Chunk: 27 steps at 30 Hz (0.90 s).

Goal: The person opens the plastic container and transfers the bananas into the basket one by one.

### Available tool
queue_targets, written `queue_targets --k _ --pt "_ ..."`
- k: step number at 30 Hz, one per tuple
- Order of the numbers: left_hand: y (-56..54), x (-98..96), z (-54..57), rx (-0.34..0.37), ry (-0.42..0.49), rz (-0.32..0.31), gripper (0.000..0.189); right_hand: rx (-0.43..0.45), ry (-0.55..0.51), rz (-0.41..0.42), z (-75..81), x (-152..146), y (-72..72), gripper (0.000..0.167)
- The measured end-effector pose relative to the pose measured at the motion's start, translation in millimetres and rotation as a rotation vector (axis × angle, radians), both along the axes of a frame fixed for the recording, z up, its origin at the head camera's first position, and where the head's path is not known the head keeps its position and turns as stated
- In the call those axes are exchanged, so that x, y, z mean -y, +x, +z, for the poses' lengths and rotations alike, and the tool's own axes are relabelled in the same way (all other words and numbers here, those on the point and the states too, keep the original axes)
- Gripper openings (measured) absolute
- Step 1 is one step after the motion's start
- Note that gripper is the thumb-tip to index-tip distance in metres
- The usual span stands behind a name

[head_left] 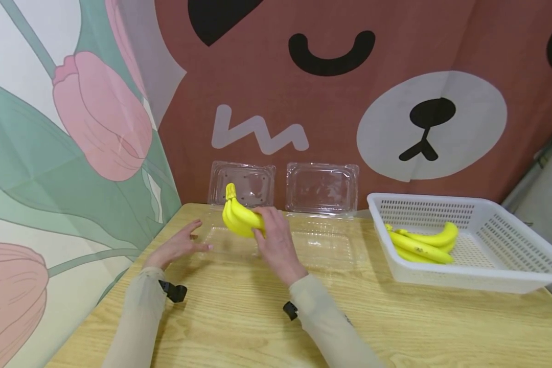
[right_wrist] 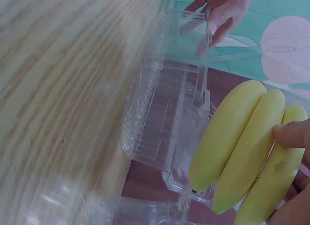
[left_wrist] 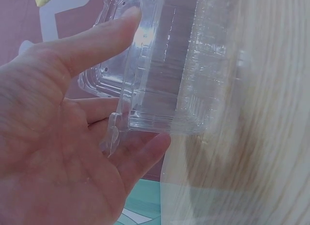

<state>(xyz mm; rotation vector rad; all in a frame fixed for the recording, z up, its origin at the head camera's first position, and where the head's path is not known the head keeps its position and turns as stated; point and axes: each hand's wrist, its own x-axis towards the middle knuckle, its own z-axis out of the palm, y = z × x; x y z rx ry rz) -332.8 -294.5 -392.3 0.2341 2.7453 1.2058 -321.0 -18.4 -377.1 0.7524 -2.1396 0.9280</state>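
Note:
My right hand (head_left: 278,243) grips a bunch of yellow bananas (head_left: 240,219) above the left clear plastic clamshell box (head_left: 230,244). The stem points up and to the left. In the right wrist view, several bananas (right_wrist: 249,147) lie side by side, with the thumb pressed on one. My left hand (head_left: 177,249) is at the left end of that box, thumb and fingers spread. Seen from the left wrist, the left hand (left_wrist: 72,133) is around the corner of the clear box (left_wrist: 160,89); whether it touches the plastic is hard to tell. The box's lid (head_left: 242,184) stands raised behind.
A second clear clamshell box (head_left: 324,248), its lid (head_left: 322,188) raised, stands right of the first. A white plastic basket (head_left: 464,276) at the right holds more bananas (head_left: 420,245). A printed cloth (head_left: 331,128) hangs behind the wooden table (head_left: 239,317).

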Motion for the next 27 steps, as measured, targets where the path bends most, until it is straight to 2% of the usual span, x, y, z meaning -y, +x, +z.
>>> queue_targets --k 19,27 --pt "-2.2 -0.9 -0.7 0.008 -0.011 0.001 0.098 0.012 -0.038 -0.038 8.5 -16.6 -1.8 0.046" --pt "-0.6 -0.7 -0.6 -0.013 -0.001 -0.015 0.099 0.012 -0.041 -0.055 10.3 -23.7 0.1 0.047"
